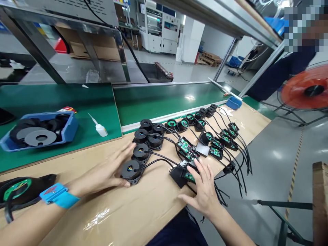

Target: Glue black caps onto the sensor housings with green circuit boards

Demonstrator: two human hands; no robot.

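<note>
1. Brown-covered tabletop (143, 208) lies below.
2. Left grip (109, 170), unclenched, fingers extended, thumb apart, lies alongside round black units (129, 171).
3. Right grip (205, 192), released, fingers spread over circuit boxes (186, 146).
4. Cables (159, 159) span units and boxes.

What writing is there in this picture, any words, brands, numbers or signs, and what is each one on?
No text can be read here.
Blue wrist strap: a red mark, too blurred to read.
Red-and-yellow packet: any print is too small to read.
Circuit boards: any markings are too small to read.
White bottle: no lettering I can make out.
</note>
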